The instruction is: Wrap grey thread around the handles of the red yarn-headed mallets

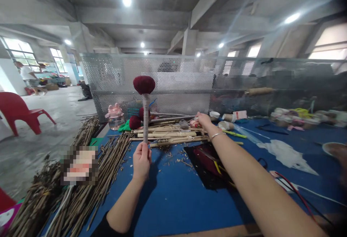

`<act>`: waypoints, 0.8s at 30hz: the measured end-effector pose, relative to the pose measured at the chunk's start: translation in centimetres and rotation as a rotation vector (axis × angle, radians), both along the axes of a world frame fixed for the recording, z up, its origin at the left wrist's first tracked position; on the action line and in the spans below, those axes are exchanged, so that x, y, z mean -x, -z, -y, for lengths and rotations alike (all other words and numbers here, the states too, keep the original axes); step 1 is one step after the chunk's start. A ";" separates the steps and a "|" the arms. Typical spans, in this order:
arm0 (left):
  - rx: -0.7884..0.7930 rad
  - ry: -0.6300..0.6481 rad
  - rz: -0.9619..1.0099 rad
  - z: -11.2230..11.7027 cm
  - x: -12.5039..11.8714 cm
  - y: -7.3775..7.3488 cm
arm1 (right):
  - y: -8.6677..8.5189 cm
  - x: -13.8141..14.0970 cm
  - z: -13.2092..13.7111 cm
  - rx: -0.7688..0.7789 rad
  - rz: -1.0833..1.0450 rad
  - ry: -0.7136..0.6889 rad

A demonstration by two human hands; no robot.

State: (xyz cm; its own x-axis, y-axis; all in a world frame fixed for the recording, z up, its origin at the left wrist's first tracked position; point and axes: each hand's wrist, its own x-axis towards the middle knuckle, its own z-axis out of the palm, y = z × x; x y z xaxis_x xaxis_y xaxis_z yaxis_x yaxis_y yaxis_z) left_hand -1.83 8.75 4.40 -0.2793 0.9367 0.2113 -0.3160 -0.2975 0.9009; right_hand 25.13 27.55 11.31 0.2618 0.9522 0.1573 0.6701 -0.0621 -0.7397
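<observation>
My left hand (141, 159) is closed around the lower end of a mallet (145, 116), held upright above the table. It has a round dark red padded head and a stick handle wrapped in grey. My right hand (204, 122), with a bracelet at the wrist, stretches to the far side of the table. Its fingers are curled beside a small pink-and-red bundle (194, 123); what they grip is too small to make out. Behind the mallet lie more dark red padded balls (135, 122). Pale sticks (168, 134) lie across the table between my hands.
Thin brown twigs (108, 168) are piled at the left. A dark cloth (199, 168) lies under my right forearm. White plastic (284, 154) and cables are at the right. A perforated metal screen (111, 74) stands behind the blue table (170, 201). A person (27, 74) is far left.
</observation>
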 end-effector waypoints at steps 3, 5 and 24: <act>0.005 0.011 -0.005 -0.1 0.1 0.1 | -2.0 -0.3 -1.0 0.006 -0.126 -0.072; 0.016 0.018 -0.006 -0.2 0.1 0.2 | -3.3 0.2 -1.5 -0.013 -0.280 -0.161; 0.012 -0.082 -0.016 1.2 -0.8 -1.0 | -4.6 -7.5 1.3 0.156 0.271 -0.069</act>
State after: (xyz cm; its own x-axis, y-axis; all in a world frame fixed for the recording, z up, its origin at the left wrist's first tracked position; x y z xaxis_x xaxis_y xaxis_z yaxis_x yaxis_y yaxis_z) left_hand -1.08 7.57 5.39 -0.3524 0.9131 0.2053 -0.2768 -0.3112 0.9092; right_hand 32.66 26.23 15.90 0.1645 0.9843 0.0636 0.8478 -0.1082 -0.5192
